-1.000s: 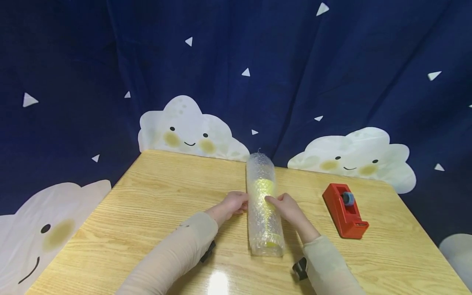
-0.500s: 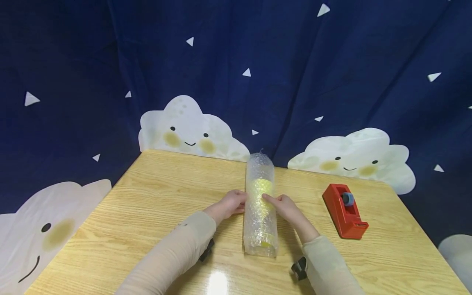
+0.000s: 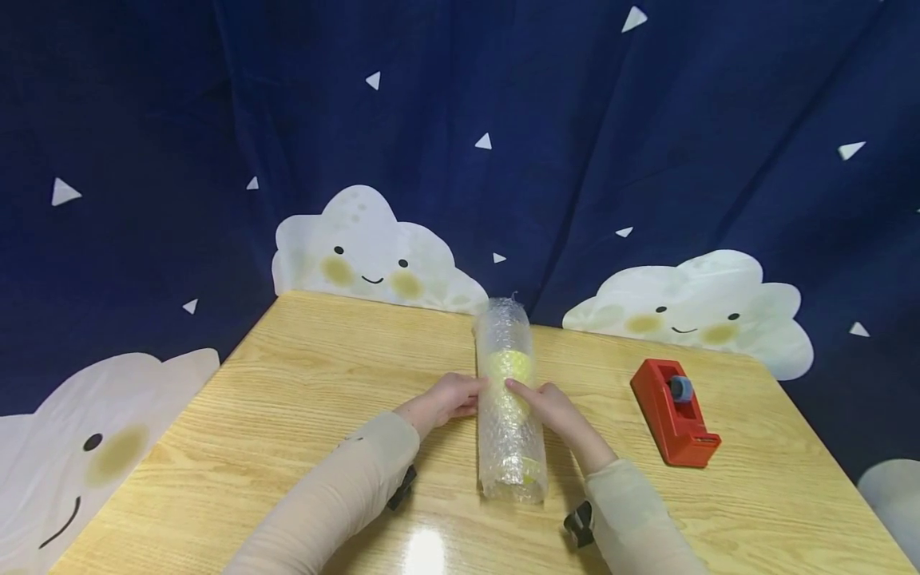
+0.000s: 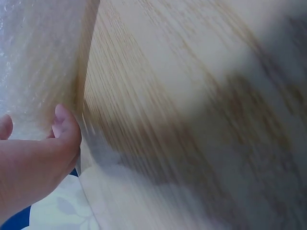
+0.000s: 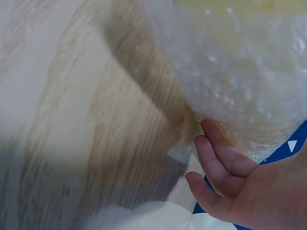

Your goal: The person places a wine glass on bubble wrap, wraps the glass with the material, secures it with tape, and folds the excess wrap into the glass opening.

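A yellow object wrapped in a roll of bubble wrap (image 3: pixel 512 447) lies lengthwise on the wooden table, showing yellow through the clear layers. My left hand (image 3: pixel 454 394) holds the roll's left side, its fingertips against the wrap. On the opposite side, my right hand (image 3: pixel 557 406) has its thumb laid over the top, with the other fingers low along the side. In the left wrist view, the left hand (image 4: pixel 41 160) has thumb and fingers at the bubble wrap (image 4: pixel 33 67). The right wrist view shows bent fingers of the right hand (image 5: pixel 244 184) touching the lower edge of the wrap (image 5: pixel 240 76).
A red tape dispenser (image 3: pixel 676 415) with a small blue roll of tape (image 3: pixel 680 389) stands to the right on the table (image 3: pixel 345 351). Behind the table hangs a dark blue curtain (image 3: pixel 431 120) with clouds and white triangles.
The wrapped roll has turned a little between my hands and shifted slightly left, its near end swinging left and then partly back. My right hand has followed it slightly left.
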Demonstrator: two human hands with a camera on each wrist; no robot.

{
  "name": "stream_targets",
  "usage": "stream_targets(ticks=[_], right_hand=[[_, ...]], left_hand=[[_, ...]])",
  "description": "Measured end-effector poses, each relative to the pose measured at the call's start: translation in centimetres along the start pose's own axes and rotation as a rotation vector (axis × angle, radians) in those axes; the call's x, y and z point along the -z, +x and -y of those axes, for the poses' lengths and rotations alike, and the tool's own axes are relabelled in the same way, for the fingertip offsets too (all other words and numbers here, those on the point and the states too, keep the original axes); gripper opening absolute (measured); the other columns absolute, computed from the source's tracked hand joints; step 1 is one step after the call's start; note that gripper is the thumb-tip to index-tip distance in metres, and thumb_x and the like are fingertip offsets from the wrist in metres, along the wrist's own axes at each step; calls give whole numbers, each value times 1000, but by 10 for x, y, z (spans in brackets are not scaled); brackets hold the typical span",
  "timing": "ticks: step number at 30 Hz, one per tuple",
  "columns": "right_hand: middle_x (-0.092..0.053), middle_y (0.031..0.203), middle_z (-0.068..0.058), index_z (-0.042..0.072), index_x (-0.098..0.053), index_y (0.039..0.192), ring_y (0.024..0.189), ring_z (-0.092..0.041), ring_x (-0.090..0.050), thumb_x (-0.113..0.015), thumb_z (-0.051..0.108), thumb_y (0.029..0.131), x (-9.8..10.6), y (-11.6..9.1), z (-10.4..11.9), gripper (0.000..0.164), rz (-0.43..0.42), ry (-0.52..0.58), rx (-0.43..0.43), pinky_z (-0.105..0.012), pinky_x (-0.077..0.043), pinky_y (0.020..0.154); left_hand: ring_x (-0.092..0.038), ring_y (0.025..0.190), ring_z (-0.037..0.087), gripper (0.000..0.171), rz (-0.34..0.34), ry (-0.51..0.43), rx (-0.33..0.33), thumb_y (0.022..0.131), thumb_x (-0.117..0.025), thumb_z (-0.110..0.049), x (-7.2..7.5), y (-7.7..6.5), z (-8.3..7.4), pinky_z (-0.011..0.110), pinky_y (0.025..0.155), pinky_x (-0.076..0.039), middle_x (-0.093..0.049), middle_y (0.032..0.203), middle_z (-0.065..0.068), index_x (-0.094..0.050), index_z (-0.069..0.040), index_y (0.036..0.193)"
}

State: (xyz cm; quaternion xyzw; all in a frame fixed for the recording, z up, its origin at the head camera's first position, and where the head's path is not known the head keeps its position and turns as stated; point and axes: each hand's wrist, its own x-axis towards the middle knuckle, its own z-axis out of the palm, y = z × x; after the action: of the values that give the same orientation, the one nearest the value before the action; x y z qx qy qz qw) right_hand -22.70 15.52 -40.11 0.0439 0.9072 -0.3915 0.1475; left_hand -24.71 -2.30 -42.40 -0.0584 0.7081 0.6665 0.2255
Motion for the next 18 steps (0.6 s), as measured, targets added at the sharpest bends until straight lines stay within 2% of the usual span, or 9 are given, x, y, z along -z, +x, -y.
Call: stream_targets(ticks=[4,8,10,14,18], right_hand=[[-48,125,-38,-22,-41,124,114,-46,-50,-48,54,88,0,3,-1,85,7,-4,-16,-51,-42,98],[-39,134,-39,-22,-34,130,123,-49,-42,-48,55,88,-1,5,-1,89,28,30,-51,-53,-36,104],[-35,137,-39,-22,-31,132,126,-49,-38,-48,55,88,-1,6,-2,91,39,50,-65,-53,-33,106],[-36,137,-38,-21,-32,132,127,-48,-39,-48,55,88,-2,6,-3,89,48,65,-69,-52,-33,107],[-41,135,-35,-19,-39,129,125,-46,-42,-47,54,88,-1,6,-3,84,50,68,-61,-51,-34,106]], left_hand=[[-59,79,10,42,19,21,4,94,-54,-23,0,0,0,21,74,-51,-67,98,9,-54,7,124],[-62,99,20,47,36,26,1,95,-53,-26,1,-1,-2,27,84,-51,-62,117,18,-49,7,129],[-61,102,23,48,43,19,1,95,-53,-26,1,-2,-3,31,89,-50,-61,119,19,-48,7,129],[-61,89,18,44,62,8,-3,95,-52,-26,1,-2,-4,35,90,-50,-65,101,14,-51,6,125],[-57,75,13,40,77,-5,7,95,-51,-26,0,-2,-5,35,84,-52,-60,82,4,-52,4,121]])
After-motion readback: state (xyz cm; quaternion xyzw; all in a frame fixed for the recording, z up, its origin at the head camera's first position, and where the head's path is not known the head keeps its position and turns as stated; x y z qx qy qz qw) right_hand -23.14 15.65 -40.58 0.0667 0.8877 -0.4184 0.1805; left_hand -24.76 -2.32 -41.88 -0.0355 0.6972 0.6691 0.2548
